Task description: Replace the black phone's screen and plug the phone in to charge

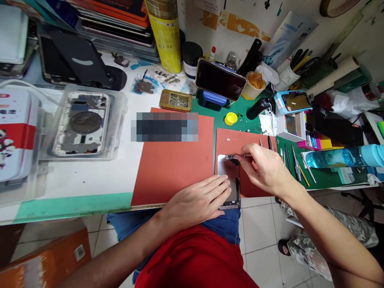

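A phone screen assembly [233, 176], its silvery back facing up, lies at the front edge of the bench on a reddish-brown mat [258, 186]. My left hand [202, 198] rests flat across its left side, fingers stretched out. At the top end of the screen, my right hand [267, 164] pinches thumb and forefinger together beside a small strip of parts [230, 157]. What sits between those fingertips is too small and too covered to name. A second reddish-brown mat [177, 168] lies to the left, partly under my left forearm.
Behind the mats stand a phone on a blue stand [220, 80], a yellow cap [231, 118] and a metal tin [175, 100]. Several slim tools [296, 164] and a blue bottle [336, 158] lie right. A phone housing in a clear tray [81, 124] sits left. Another person's leg [312, 252] shows right.
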Action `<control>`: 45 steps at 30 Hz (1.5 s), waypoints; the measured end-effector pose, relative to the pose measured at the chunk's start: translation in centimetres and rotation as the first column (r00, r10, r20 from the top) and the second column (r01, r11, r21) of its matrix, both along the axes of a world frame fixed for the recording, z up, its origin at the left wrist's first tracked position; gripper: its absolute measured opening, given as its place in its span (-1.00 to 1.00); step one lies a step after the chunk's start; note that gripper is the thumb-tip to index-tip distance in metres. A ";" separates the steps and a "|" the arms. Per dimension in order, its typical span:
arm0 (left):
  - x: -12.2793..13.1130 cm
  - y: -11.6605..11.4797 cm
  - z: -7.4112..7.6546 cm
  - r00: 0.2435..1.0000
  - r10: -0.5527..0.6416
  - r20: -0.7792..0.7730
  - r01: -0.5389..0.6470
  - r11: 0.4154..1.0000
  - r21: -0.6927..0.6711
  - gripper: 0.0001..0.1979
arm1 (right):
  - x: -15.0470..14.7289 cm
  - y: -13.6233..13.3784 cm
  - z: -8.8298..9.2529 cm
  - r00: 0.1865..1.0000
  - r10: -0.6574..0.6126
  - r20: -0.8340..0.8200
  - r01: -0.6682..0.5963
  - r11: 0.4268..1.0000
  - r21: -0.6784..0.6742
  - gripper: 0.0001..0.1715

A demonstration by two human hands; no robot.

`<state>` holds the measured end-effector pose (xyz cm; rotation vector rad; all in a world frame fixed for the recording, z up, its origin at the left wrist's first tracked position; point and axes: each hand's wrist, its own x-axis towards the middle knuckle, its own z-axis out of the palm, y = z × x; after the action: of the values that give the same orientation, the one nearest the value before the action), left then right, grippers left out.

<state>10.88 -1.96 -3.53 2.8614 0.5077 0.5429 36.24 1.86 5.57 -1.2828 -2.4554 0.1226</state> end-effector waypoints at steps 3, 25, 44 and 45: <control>0.0 0.0 0.1 1.000 0.001 0.002 -0.001 1.000 -0.007 -0.43 | 0.0 0.1 0.3 0.999 0.047 -0.008 -0.047 0.997 -0.061 -0.90; 0.2 0.2 0.2 1.000 -0.015 -0.012 0.015 0.999 0.032 -0.44 | -0.2 0.4 0.6 0.998 -0.031 -0.051 0.028 0.998 -0.064 -0.86; 0.3 0.2 0.5 1.000 -0.003 0.010 0.004 1.000 -0.014 -0.26 | -0.1 0.3 0.1 0.998 -0.055 -0.030 0.055 0.998 -0.005 -0.71; 0.3 0.2 0.5 1.000 -0.001 0.010 0.002 1.000 -0.025 -0.26 | -0.1 0.3 0.1 0.997 -0.070 -0.027 0.070 0.998 0.001 -0.71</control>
<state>11.20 -1.76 -3.02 2.8343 0.5071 0.5462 36.15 2.13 5.63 -1.3560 -2.3842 0.1182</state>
